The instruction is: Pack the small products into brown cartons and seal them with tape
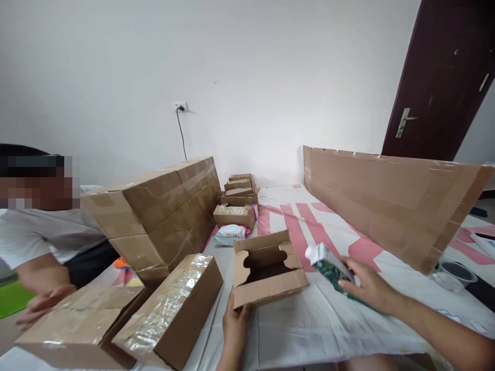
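My left hand (235, 330) is closed on the near left corner of a small open cardboard box (270, 291), its flaps standing up around a dark inside. To the right of that box, my right hand (367, 284) grips a green and white carton (331, 270) with a white cap. The carton is tilted, its capped end toward the box and apart from it. Just beyond the box lies a light blue pack of wipes (231, 235). A taped long cardboard box (174, 314) lies left of my left hand.
Several open cardboard boxes (234, 214) line up toward the wall. A taped box stack (170, 201) stands left, a cardboard panel (386, 201) right. Another box (77, 319) sits near left, beside a seated person (38, 242). A clear plastic tub (454, 275) is far right.
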{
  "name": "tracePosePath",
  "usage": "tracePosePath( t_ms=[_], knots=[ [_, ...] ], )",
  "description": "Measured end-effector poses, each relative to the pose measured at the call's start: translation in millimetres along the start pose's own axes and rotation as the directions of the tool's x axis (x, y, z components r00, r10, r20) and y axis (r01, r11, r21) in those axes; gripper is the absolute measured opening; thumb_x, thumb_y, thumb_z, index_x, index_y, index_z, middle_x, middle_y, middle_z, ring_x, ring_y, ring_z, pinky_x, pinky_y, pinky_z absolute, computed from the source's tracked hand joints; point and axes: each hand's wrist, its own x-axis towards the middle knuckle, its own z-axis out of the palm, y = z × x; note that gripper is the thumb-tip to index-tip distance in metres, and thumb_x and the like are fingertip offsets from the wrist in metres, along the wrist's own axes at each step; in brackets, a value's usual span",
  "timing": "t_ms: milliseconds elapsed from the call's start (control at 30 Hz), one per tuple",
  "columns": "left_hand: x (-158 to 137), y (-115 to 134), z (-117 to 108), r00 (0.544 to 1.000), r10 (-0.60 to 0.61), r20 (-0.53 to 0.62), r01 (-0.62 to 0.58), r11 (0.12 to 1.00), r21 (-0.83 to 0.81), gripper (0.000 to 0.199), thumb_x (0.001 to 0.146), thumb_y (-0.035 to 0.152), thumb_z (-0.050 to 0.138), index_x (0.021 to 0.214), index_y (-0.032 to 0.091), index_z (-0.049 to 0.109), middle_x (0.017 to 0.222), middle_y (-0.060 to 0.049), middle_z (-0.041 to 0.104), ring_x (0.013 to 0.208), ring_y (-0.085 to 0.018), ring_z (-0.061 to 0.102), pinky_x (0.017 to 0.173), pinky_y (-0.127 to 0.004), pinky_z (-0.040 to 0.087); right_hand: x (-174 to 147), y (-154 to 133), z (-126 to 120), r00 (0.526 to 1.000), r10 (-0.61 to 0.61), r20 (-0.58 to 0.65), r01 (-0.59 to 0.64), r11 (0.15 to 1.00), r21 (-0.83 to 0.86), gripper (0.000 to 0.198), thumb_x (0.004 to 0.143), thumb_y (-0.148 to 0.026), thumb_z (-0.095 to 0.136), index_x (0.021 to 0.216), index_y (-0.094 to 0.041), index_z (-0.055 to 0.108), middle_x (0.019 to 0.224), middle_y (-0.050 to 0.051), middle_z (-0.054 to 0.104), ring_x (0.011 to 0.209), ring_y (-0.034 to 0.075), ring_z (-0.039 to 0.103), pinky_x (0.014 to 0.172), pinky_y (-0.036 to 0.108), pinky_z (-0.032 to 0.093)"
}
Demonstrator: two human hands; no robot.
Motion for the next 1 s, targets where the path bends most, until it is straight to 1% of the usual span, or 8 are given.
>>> tracePosePath(
  t_ms=[167, 233, 400, 467, 533, 633, 833, 1000],
  knots=[
    [-10.4, -6.8, 2.5, 0.984, 0.098, -0.148, -0.052, 0.957, 0.284, 0.041, 0.072, 0.050, 0.056, 0.097, 0.017, 0.056, 0.098, -0.011, 0.058, 0.096, -0.029, 0.059, 0.088, -0.045, 0.049, -37.4, 45.0, 77.5, 0.990, 0.023, 0.138, -0.010, 0.996, -0.091, 0.058, 0.066, -0.023, 0.064, 0.124, -0.019, 0.060, 0.125, 0.014, 0.062, 0.117, 0.032, 0.056, 0.105, 0.047, 0.041],
    [-16.9, -4.8, 0.6, 0.975, 0.128, -0.183, -0.056, 0.933, 0.355, 0.029, 0.072, 0.049, 0.054, 0.080, 0.021, 0.052, 0.084, -0.007, 0.053, 0.086, -0.028, 0.057, 0.082, -0.046, 0.048, -47.7, 59.3, 103.5, 0.992, 0.052, 0.118, -0.043, 0.996, -0.076, 0.065, 0.065, -0.019, 0.061, 0.130, -0.018, 0.057, 0.135, 0.014, 0.056, 0.127, 0.031, 0.049, 0.110, 0.047, 0.036],
    [-45.3, -3.7, 12.3, 0.985, 0.170, -0.012, -0.154, 0.918, 0.366, 0.024, 0.072, 0.044, 0.052, 0.059, 0.026, 0.041, 0.062, 0.000, 0.050, 0.061, -0.021, 0.054, 0.063, -0.036, 0.047, -72.0, 93.8, 142.9, 0.980, 0.192, -0.056, -0.194, 0.981, -0.028, 0.082, 0.067, -0.020, 0.058, 0.145, -0.011, 0.037, 0.156, 0.018, 0.029, 0.144, 0.032, 0.026, 0.117, 0.048, 0.025],
    [-63.9, -9.2, 29.6, 0.974, 0.182, 0.133, -0.216, 0.920, 0.327, 0.020, 0.072, 0.044, 0.053, 0.070, 0.024, 0.053, 0.069, -0.004, 0.062, 0.064, -0.022, 0.060, 0.064, -0.035, 0.050, -78.3, 102.0, 150.2, 0.983, 0.167, -0.073, -0.170, 0.985, -0.030, 0.079, 0.071, -0.020, 0.056, 0.147, -0.012, 0.034, 0.155, 0.016, 0.031, 0.144, 0.030, 0.027, 0.117, 0.048, 0.026],
    [-83.1, -16.4, 49.6, 0.921, 0.204, 0.333, -0.304, 0.910, 0.282, 0.041, 0.066, 0.041, 0.059, 0.100, 0.019, 0.061, 0.099, -0.012, 0.070, 0.088, -0.028, 0.067, 0.079, -0.037, 0.053, -80.1, 103.8, 153.0, 0.988, 0.127, -0.085, -0.130, 0.991, -0.032, 0.071, 0.077, -0.021, 0.050, 0.146, -0.015, 0.036, 0.152, 0.015, 0.038, 0.141, 0.028, 0.033, 0.117, 0.048, 0.028],
    [-101.2, -23.0, 73.1, 0.824, 0.177, 0.538, -0.376, 0.881, 0.286, 0.071, 0.060, 0.027, 0.061, 0.128, 0.010, 0.052, 0.129, -0.019, 0.061, 0.119, -0.031, 0.058, 0.098, -0.036, 0.047, -76.0, 97.2, 149.9, 0.987, 0.112, -0.115, -0.113, 0.994, 0.000, 0.065, 0.078, -0.019, 0.048, 0.143, -0.017, 0.042, 0.146, 0.014, 0.046, 0.136, 0.027, 0.040, 0.115, 0.047, 0.032],
    [-84.7, -7.7, 83.7, 0.790, 0.023, 0.613, -0.290, 0.895, 0.340, 0.078, 0.060, 0.010, 0.055, 0.137, 0.009, 0.045, 0.131, -0.015, 0.062, 0.119, -0.024, 0.059, 0.102, -0.029, 0.045, -65.6, 82.9, 142.4, 0.971, 0.168, -0.171, -0.155, 0.984, 0.088, 0.067, 0.066, -0.012, 0.052, 0.133, -0.018, 0.051, 0.136, 0.013, 0.055, 0.129, 0.027, 0.048, 0.112, 0.044, 0.036],
    [-58.8, 8.5, 83.1, 0.796, 0.087, 0.600, -0.274, 0.934, 0.228, 0.073, 0.056, 0.002, 0.055, 0.127, 0.018, 0.058, 0.136, -0.010, 0.059, 0.130, -0.025, 0.050, 0.113, -0.036, 0.035, -46.5, 75.2, 139.2, 0.961, 0.197, -0.195, -0.172, 0.976, 0.135, 0.065, 0.059, -0.009, 0.054, 0.123, -0.020, 0.056, 0.126, 0.010, 0.061, 0.120, 0.026, 0.055, 0.107, 0.041, 0.039]
  ],
)
